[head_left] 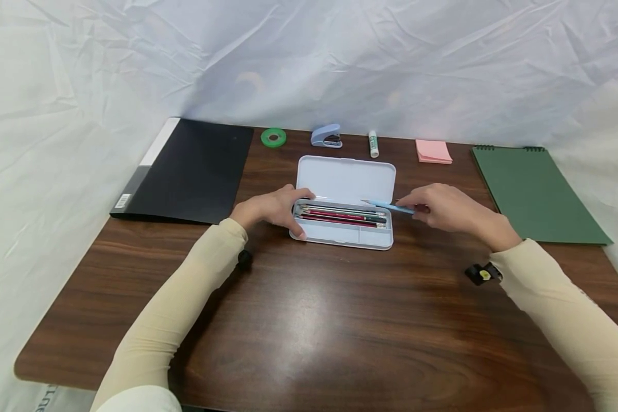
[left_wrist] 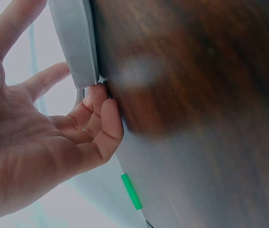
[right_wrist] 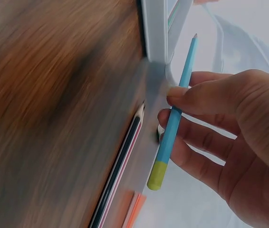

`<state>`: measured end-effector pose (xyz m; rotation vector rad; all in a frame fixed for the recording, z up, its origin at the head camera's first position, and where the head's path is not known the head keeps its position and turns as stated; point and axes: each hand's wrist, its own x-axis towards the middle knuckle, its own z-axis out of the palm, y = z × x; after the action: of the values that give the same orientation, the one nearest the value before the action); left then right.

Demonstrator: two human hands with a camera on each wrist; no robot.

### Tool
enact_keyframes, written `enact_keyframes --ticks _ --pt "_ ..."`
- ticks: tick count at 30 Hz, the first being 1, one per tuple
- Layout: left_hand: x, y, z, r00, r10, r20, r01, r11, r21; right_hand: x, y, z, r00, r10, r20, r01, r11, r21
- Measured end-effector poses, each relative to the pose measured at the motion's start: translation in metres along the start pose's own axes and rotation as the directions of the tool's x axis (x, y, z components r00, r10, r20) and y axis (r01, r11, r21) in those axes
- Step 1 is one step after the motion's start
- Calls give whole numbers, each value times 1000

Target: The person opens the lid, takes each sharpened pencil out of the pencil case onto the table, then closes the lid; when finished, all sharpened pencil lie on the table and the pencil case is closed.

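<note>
A white pencil case lies with its lid tipped back. Several pencils, red, dark and silvery, fill its long rear compartment. My left hand holds the case's left end, thumb at the front edge and a finger near the hinge side. In the left wrist view, fingers touch the case's corner. My right hand pinches a light blue pencil with a yellow-green end between thumb and fingers. Its point is toward the lid, over the case's right rear corner.
A dark striped pencil lies on the table by the right hand. Along the back are green tape, a stapler, a glue stick and pink sticky notes. A black folder lies left, a green notebook right.
</note>
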<state>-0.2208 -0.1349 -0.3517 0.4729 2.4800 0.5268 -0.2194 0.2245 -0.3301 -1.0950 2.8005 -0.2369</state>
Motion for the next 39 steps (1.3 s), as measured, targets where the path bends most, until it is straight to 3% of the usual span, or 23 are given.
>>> enact_keyframes --ticks 21,39 --pt "3 0 -1 1000 -3 14 3 1000 -3 -51 48 9 992 123 7 -123 992 15" --pt "2 -1 -2 1000 8 15 -9 1000 6 -47 57 22 987 139 -80 -142 989 -34"
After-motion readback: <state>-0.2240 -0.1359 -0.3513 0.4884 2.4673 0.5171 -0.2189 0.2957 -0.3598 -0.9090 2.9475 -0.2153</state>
